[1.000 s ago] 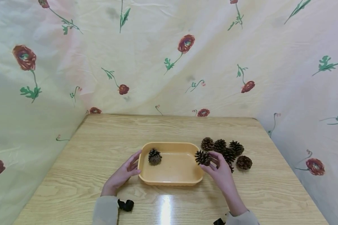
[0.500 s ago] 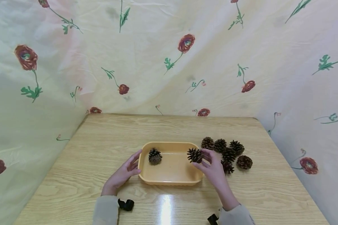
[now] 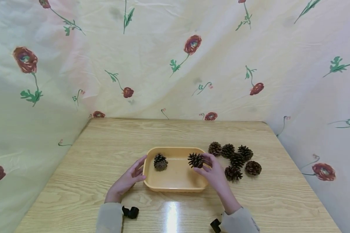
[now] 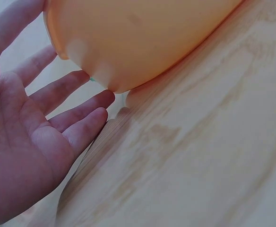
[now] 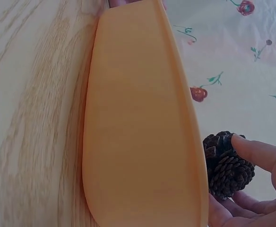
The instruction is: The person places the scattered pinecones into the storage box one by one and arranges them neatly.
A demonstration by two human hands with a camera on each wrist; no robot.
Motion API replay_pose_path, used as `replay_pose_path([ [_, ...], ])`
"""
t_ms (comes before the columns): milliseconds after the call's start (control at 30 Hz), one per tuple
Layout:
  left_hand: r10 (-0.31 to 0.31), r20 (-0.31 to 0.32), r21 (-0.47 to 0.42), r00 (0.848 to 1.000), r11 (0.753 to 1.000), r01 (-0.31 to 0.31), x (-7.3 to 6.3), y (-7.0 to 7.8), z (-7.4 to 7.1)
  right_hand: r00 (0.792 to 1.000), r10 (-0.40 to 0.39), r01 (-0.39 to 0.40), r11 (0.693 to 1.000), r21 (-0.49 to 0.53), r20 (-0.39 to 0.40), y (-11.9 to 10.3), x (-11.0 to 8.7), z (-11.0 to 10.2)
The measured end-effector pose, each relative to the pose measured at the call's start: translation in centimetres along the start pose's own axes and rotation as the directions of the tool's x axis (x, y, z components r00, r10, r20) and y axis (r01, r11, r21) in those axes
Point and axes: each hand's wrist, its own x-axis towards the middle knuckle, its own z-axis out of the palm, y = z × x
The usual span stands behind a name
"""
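Nearest, left hand (image 3: 127, 179): fingers extended, grasping nothing, touching the left end of an oblong yellow-orange tray (image 3: 178, 189); right hand (image 3: 215, 173): thumb and fingers pinch one open-scaled pine cone (image 3: 195, 160), which may drop if its uneven scales slip, while a low wrist could bump the rim and shift the lightly steadied tray. The pinched specimen hangs over the tray's right part, at the right fingertips, well apart from the left hand. Farther: dark cone material, one piece or two unclear, inside at left; a loose pine-cone cluster (image 3: 237, 160) outside at right; wood-grain tabletop (image 3: 119, 136); poppy-print cloth (image 3: 163, 48).
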Motion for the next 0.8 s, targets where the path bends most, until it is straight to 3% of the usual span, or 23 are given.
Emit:
replay_pose_path([
  [800,-0.005,-0.008,-0.001,1.000,1.000,0.005,-0.2,0.1,0.2,0.999,-0.033,0.034,0.999,-0.020,0.030,0.3,2.7,3.8],
])
